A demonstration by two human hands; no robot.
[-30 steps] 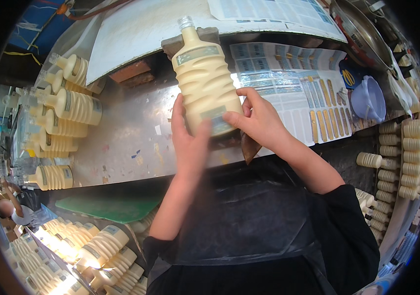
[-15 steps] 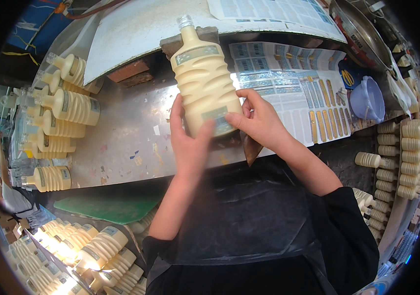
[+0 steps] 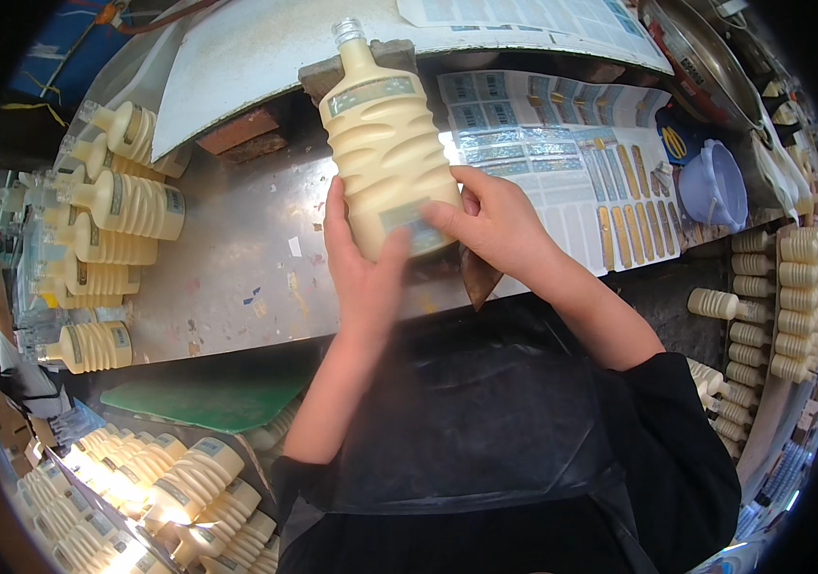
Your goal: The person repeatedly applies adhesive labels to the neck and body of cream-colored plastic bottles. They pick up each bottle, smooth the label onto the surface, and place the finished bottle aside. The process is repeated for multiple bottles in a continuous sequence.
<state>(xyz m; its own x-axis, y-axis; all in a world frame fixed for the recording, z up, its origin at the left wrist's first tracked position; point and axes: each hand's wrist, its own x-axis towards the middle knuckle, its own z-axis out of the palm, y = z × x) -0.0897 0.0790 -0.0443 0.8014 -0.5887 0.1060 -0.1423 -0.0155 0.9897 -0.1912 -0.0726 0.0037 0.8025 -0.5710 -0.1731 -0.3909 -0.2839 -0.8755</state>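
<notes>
A cream bottle (image 3: pixel 385 148) with wavy ridges and a clear threaded neck lies tilted, its neck end against a brown block (image 3: pixel 321 78). My left hand (image 3: pixel 361 273) grips its lower left side, the thumb blurred on the front. At the lower right, my right hand (image 3: pixel 495 225) holds the same bottle, thumb pressed near a blue-grey label (image 3: pixel 409 226) at its base. The thumbs partly cover that label. Another label band (image 3: pixel 371 93) crosses the shoulder. Below the bottle's base, the pointed tip of a brown piece (image 3: pixel 479 279) shows.
Label sheets (image 3: pixel 562 225), some with gold strips, lie on the metal table (image 3: pixel 208 277) at right. A lilac bucket (image 3: pixel 715 187) stands beyond them. Similar bottles (image 3: pixel 132 206) are stacked at left, with more at lower left and far right. A white board (image 3: pixel 285 57) spans the back.
The whole scene has shifted slightly left in the view. Both hands stay on the bottle, the right thumb a little farther left across the label.
</notes>
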